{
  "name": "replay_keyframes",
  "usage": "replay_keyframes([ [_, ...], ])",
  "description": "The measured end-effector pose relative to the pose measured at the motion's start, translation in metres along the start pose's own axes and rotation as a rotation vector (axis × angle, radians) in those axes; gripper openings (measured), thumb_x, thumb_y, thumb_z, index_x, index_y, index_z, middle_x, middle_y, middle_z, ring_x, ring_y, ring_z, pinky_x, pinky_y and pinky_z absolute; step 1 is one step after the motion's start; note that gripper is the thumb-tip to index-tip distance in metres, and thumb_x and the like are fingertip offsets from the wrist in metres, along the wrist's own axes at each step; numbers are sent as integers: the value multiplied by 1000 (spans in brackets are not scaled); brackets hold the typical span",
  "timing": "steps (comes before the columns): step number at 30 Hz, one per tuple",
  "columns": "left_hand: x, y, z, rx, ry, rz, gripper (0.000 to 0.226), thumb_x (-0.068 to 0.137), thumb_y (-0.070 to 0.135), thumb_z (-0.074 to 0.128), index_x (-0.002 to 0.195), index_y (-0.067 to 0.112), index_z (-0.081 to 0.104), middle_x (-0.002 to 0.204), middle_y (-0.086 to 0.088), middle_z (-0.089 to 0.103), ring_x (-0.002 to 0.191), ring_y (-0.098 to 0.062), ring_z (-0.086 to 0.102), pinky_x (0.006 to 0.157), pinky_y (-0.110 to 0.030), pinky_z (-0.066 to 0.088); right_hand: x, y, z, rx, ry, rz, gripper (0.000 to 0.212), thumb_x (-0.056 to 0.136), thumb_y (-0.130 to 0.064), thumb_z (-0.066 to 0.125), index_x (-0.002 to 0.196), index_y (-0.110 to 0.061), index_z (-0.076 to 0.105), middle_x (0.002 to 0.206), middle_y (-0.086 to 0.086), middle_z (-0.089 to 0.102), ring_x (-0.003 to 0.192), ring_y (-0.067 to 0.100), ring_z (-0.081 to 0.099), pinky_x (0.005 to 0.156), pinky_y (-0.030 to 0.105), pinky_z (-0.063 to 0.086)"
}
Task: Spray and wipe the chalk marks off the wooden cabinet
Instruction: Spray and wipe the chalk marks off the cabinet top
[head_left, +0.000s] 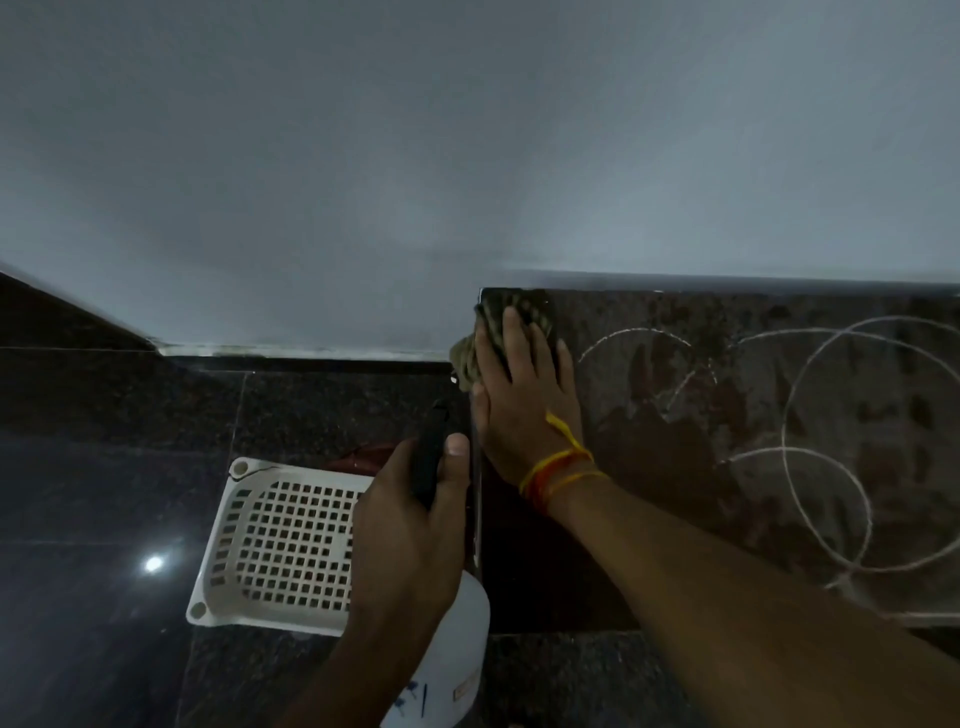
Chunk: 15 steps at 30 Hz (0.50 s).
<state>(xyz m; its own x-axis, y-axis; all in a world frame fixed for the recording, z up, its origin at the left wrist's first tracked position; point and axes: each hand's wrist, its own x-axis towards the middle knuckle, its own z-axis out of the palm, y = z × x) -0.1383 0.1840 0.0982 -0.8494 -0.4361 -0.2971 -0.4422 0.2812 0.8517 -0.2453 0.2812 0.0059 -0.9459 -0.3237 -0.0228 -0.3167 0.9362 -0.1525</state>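
Observation:
The dark wooden cabinet top (727, 467) fills the right side, mottled with wet patches. White looping chalk marks (821, 467) cover its right half. My right hand (519, 400) lies flat on a checked cloth (511, 317) at the cabinet's far left corner; part of the cloth hangs bunched over the left edge. My left hand (410, 525) grips the black head of a white spray bottle (452, 654), just left of the cabinet's edge, thumb on top.
A white perforated plastic basket (280, 540) lies on the dark granite floor (104, 493) left of the cabinet, with something reddish-brown behind it. A pale grey wall (467, 156) rises behind everything. Orange threads circle my right wrist.

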Motion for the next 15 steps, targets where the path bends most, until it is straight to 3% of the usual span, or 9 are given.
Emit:
replay_keyframes([
  [5,1,5,0,-9,2,-14,44,76,66,38,73,27,58,57,1,60,59,-17,63,60,-45,54,19,25,-5,7,-7,3,60,89,-36,29,146,-21,33,156,11,22,138,36,30,111,58,18],
  [11,-4,4,1,-33,-27,-18,45,75,67,37,70,26,56,57,13,63,53,-7,60,52,-31,44,21,77,-12,-25,11,206,62,89,-37,21,150,-24,23,158,10,14,140,36,24,113,58,16],
  [15,-8,4,2,-35,-13,-19,48,75,68,38,68,24,55,54,2,59,53,-13,59,52,-40,49,-15,61,-7,-33,19,256,62,88,-37,24,148,-21,28,157,13,18,138,38,27,113,56,18],
])
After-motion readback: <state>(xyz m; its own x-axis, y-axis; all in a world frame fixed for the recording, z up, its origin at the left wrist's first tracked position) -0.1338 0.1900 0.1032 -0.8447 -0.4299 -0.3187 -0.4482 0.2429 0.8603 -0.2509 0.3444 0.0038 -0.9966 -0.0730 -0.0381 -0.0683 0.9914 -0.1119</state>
